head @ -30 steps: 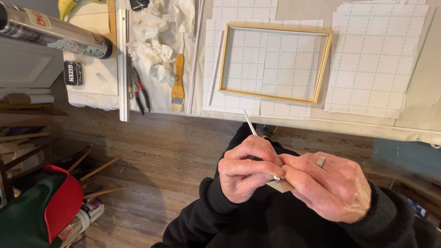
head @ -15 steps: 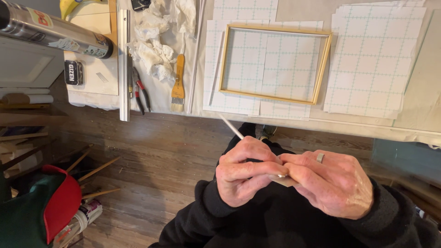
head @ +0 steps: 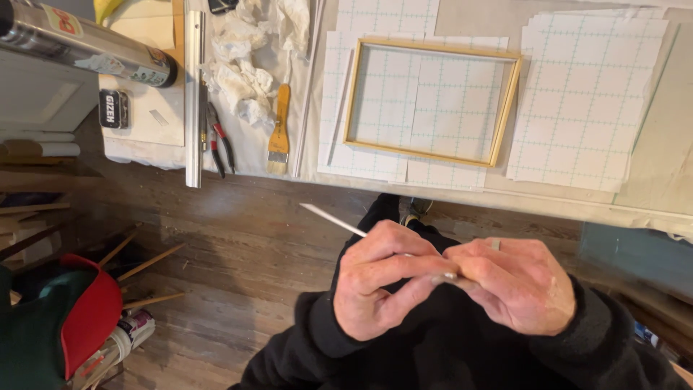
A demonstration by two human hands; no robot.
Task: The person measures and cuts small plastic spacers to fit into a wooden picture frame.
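— What is nearest the camera?

— Two bare hands held close together over dark sleeves, low in the view. The left hand (head: 382, 285) has its fingers curled around a thin pale stick (head: 339, 222), which juts up and away to the left of its knuckles, tapering to a point. The right hand (head: 520, 285) meets it fingertip to fingertip, pinching the stick's near end, where a small pale scrap (head: 444, 276) shows between the two; what that scrap is cannot be told.

— And below the hands?

— A worn wooden floor (head: 238, 238). Off to the left of the left hand, thin wooden sticks (head: 144, 263) lie scattered, beside a red and green bag (head: 79, 318).

— Farther out?

— A cloth-covered table edge (head: 577, 209) runs across beyond both hands. Straight ahead of them lies a light wooden frame (head: 431, 101) on gridded paper sheets, with a second stack of gridded sheets (head: 588, 101) ahead of the right hand.

— To the left on the table?

— Well beyond the left hand: a paintbrush (head: 279, 126) with an orange handle, crumpled white rags (head: 245, 65), red-handled pliers (head: 220, 137), a long metal ruler (head: 193, 94), and a silvery metal cylinder (head: 79, 43) farthest left.
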